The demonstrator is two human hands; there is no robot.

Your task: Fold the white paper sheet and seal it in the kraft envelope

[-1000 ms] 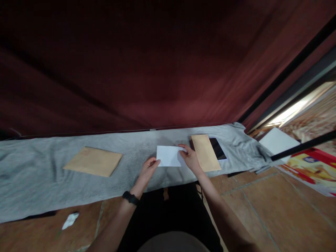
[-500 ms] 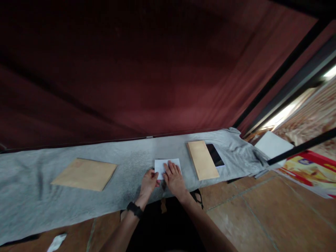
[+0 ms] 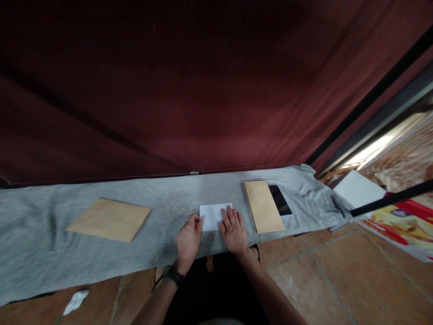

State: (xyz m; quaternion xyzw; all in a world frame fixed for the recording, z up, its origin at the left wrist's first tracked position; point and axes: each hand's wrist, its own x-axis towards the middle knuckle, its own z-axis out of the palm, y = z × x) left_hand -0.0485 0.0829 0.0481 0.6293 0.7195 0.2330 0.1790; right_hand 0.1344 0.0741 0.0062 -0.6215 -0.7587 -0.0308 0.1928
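A folded sheet of white paper (image 3: 212, 215) lies flat on the grey cloth, straight in front of me. At its left edge my left hand (image 3: 188, 239) has curled fingers, with the thumb and index finger closed on the paper's side. My right hand (image 3: 234, 231) rests palm down on the right part of the paper, fingers stretched out and a little apart. To the right lies a stack of brown envelopes (image 3: 264, 206), partly over a dark-screened phone (image 3: 280, 201). More brown envelopes (image 3: 110, 220) lie to the left.
The grey cloth (image 3: 169, 189) covers a long, narrow table against a dark red curtain (image 3: 203, 113). Black frame bars (image 3: 392, 198) cross at the right. A red and yellow box (image 3: 406, 221) stands beyond the table's right end. A crumpled white tissue (image 3: 76, 301) lies on the tiled floor.
My right hand has slid to the right across the paper, uncovering its middle. My left hand has shifted slightly left and stays at the paper's left edge.
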